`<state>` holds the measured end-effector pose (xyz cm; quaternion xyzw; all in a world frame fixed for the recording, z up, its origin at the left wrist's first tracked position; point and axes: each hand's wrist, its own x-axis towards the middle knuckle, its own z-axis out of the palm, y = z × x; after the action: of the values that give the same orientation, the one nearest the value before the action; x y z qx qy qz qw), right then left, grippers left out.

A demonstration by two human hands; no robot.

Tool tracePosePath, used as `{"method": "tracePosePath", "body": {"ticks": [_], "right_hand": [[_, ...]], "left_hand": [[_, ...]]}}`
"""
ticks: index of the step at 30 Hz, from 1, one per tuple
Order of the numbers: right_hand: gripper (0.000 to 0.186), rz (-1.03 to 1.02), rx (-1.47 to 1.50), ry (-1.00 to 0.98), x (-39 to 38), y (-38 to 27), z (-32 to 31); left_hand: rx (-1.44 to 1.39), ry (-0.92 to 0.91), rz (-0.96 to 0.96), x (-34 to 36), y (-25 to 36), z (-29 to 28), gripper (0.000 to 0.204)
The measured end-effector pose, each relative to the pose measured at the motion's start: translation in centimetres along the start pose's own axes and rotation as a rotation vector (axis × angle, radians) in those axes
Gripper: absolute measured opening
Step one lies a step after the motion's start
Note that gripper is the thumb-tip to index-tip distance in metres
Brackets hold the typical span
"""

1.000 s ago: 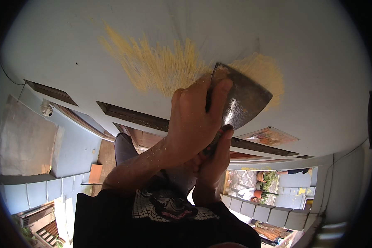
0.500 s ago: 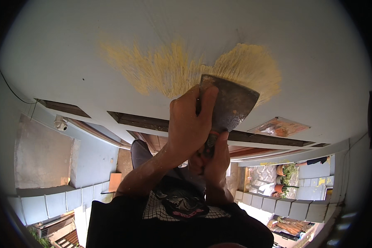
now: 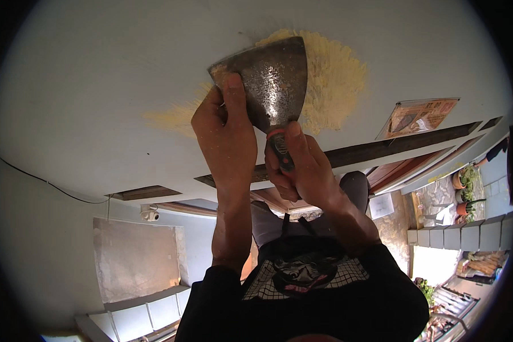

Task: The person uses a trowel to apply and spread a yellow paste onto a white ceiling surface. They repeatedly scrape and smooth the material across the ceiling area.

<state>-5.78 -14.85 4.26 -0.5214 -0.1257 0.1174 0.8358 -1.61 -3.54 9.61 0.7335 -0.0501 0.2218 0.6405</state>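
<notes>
We have the scraper (image 3: 268, 85) in the upper middle of the view, its broad metal blade up against a pale painted wall (image 3: 114, 74) and its dark handle, with an orange-red collar, pointing down toward the body. The metal is speckled and worn, and it shines brightly down the middle. We see the right hand (image 3: 302, 162) closed around the handle, thumb laid along it near the collar. The left hand (image 3: 225, 137) grips the blade by its left side, thumb pressed flat on the face (just where its fingers end behind the metal, we cannot tell). Around the blade spreads a rough yellow patch (image 3: 339, 80), wide on the right and streaky on the left, partly covered by the tool and the left hand. Farther right we find a printed sheet (image 3: 419, 118) on the wall, just above a long dark slot (image 3: 404, 145). To the lower left sit a white camera (image 3: 149, 213) and a thin black cable (image 3: 45, 181); at far right, potted plants (image 3: 466, 196). Nearest us is a black shirt (image 3: 308, 319).
</notes>
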Motion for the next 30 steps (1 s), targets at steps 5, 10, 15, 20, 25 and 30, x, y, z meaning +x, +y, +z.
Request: {"method": "tracePosePath", "body": {"ticks": [5, 10, 15, 20, 25, 30], "right_hand": [[0.065, 0.055, 0.042, 0.081, -2.4, 2.6, -2.6], [0.066, 0.072, 0.063, 0.019, -4.6, 5.3, -6.0], [0.066, 0.056, 0.018, 0.058, -4.5, 6.1, -6.1], [0.065, 0.144, 0.164, 0.121, -4.7, 6.6, -4.6], [0.063, 0.16, 0.175, 0.162, -4.0, 7.0, -3.7], [0.061, 0.141, 0.18, 0.107, -3.3, 7.1, -4.3]], "left_hand": [[0.028, -0.148, -0.019, -3.4, -4.2, -2.3, 0.035], [0.055, -0.033, -0.053, -6.6, -10.8, -4.1, 0.03], [-0.099, -0.113, -0.129, -7.1, -10.2, -3.1, 0.036], [-0.16, -0.182, -0.093, -6.3, -8.8, 0.1, 0.036], [-0.297, -0.132, -0.162, -5.9, -9.6, 0.9, 0.032], [-0.261, -0.146, -0.146, -5.0, -9.8, 0.8, 0.033]]}}
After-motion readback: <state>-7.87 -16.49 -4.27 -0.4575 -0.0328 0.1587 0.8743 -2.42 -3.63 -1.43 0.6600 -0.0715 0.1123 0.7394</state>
